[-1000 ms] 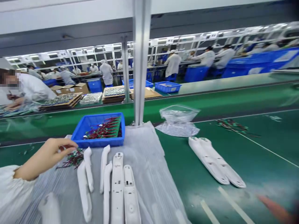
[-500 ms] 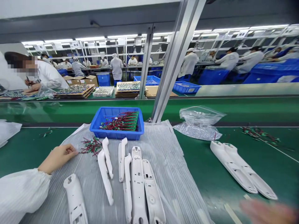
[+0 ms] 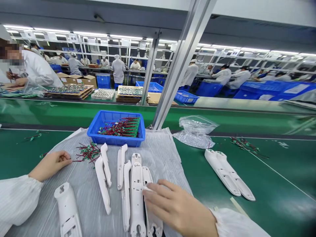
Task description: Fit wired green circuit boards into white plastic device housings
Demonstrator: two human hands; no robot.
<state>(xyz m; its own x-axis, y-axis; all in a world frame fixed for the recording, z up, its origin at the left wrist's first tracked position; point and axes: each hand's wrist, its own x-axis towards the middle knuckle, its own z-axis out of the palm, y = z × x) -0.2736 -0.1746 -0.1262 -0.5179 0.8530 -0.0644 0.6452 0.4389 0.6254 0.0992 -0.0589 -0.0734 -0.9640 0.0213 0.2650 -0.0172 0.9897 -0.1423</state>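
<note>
The left hand (image 3: 50,164) was low over the gray sheet (image 3: 93,214), back up, its arm coming from the near left. Its grip was closed, finger and thumb together on the end of a thin red wire (image 3: 79,161). The wire lay almost flat and pointed right, out of the grip to the wire pile (image 3: 88,152). That pile was just right of this grip, much nearer to it than to the right one. The blue tray (image 3: 116,141) sat farther off and to the right.

More to the right, long white shells (image 3: 137,200) lay with their long way running away from the person. They were just left of the right hand (image 3: 180,205), the nearer hand to them. That hand was back up and blurry, fingers reaching left over one shell. Its thumb was hidden, so I cannot tell if that grip was apart or together, or if it touched.
</note>
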